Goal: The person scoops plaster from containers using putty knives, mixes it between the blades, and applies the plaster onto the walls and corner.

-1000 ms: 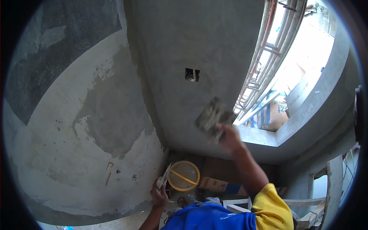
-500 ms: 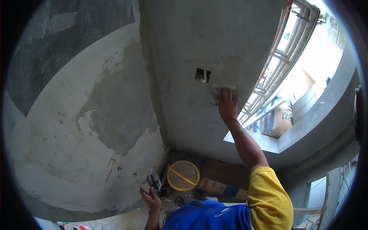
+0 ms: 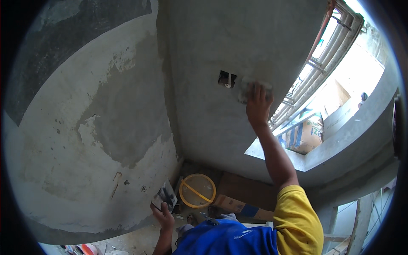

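My right hand (image 3: 259,106) is raised to the grey wall (image 3: 212,119), closed on a flat rectangular plastering trowel (image 3: 245,88). The trowel lies against the wall, blurred by motion, just right of a square electrical box hole (image 3: 227,79) with a pale pipe end in it. Low on the left, my left hand (image 3: 164,217) grips a wide putty blade (image 3: 165,196) smeared with grey and dark material. The fingers wrap its lower edge, and its handle, if any, is hidden.
A barred window opening (image 3: 314,85) with a pale sill borders the work spot on the right. Patchy plaster covers the left wall (image 3: 63,148). On the floor below are a yellow-rimmed round container (image 3: 197,191) and a cardboard box (image 3: 242,207). Wooden framing (image 3: 360,225) stands lower right.
My right hand and the trowel have moved up and slightly right along the wall. The left hand with its blade has shifted a little left and up, and the whole view has turned slightly.
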Demonstrator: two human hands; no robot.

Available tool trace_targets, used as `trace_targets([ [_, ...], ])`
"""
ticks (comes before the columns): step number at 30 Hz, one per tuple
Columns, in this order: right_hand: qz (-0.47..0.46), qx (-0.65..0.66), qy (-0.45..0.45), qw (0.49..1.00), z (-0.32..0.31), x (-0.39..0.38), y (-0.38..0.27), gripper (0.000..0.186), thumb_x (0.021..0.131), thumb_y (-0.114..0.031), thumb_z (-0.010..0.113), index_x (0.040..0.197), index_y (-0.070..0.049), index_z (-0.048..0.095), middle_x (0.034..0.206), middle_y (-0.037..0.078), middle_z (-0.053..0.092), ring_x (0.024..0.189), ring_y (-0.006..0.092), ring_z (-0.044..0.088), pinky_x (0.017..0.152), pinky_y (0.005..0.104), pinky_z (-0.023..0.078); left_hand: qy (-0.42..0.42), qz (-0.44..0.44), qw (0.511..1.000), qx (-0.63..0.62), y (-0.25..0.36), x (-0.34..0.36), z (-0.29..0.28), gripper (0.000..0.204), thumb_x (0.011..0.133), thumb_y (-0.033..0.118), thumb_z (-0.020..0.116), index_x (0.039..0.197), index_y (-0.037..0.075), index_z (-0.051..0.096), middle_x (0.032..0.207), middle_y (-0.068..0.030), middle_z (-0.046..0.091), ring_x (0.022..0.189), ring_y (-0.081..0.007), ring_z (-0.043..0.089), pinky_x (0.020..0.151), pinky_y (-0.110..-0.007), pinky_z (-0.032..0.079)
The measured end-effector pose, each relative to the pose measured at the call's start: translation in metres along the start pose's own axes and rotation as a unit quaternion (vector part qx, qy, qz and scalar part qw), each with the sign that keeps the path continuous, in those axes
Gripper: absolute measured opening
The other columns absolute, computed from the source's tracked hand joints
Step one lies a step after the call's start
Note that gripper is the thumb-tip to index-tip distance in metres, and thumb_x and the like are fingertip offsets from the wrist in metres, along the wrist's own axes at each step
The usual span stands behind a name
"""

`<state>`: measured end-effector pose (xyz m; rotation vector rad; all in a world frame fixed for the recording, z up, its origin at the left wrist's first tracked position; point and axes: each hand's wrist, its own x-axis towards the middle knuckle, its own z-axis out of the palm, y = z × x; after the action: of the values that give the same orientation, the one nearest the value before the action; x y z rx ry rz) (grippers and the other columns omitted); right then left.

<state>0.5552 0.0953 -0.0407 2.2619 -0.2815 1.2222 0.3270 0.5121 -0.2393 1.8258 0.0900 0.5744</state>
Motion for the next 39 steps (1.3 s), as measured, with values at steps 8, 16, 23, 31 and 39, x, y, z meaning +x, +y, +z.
trace_targets([
  [8,-0.072,0.056,-0.137,0.986,0.038,-0.120,-0.031,0.056,0.081,-0.020,0.055,0.136,-0.009,0.045,0.131,0.012,0.045,0.122,0.0268,0.044,0.096,0.0574,0.032,-0.006,-0.005,1.000,-0.005,0.013,-0.009,-0.020,0.048,0.096,0.027,0.052,0.125,-0.009,0.037,0.112,-0.0242,0.053,0.102,-0.0327,0.055,0.087,-0.040,0.044],
  [16,0.019,0.066,-0.020,0.997,-0.040,-0.015,0.013,0.055,0.081,-0.013,0.055,0.135,-0.012,0.046,0.127,0.013,0.047,0.120,0.0283,0.045,0.099,0.0578,0.029,0.077,-0.112,0.988,-0.067,0.005,-0.013,-0.045,0.054,0.096,0.028,0.049,0.134,-0.005,0.028,0.124,-0.0226,0.043,0.111,-0.0279,0.046,0.096,-0.035,0.037],
  [23,0.075,0.461,0.022,0.884,-0.116,-0.003,0.010,0.064,0.072,0.015,0.047,0.134,-0.002,0.046,0.129,0.023,0.049,0.121,0.0412,0.044,0.102,0.0468,0.036,-0.078,-0.475,0.761,-0.435,-0.011,-0.008,-0.044,0.051,0.096,0.035,0.048,0.135,0.004,0.040,0.123,-0.0128,0.055,0.106,-0.0270,0.057,0.092,-0.040,0.046],
  [31,-0.296,0.830,-0.082,0.466,-0.226,-0.168,-0.089,0.055,0.075,-0.005,0.065,0.128,-0.005,0.055,0.132,0.016,0.051,0.123,0.0329,0.050,0.106,0.0508,0.036,-0.215,-0.490,0.691,-0.486,0.058,0.005,-0.004,0.046,0.098,0.039,0.042,0.126,0.004,0.050,0.111,-0.0123,0.062,0.095,-0.0233,0.063,0.084,-0.037,0.053],
  [39,-0.292,0.691,-0.188,0.634,-0.169,-0.172,-0.068,0.052,0.075,-0.001,0.061,0.126,-0.010,0.057,0.124,0.012,0.055,0.117,0.0318,0.053,0.105,0.0522,0.037,-0.153,-0.436,0.780,-0.422,0.080,0.016,-0.020,0.044,0.098,0.034,0.040,0.129,0.004,0.046,0.111,-0.0131,0.061,0.099,-0.0265,0.061,0.087,-0.041,0.050],
])
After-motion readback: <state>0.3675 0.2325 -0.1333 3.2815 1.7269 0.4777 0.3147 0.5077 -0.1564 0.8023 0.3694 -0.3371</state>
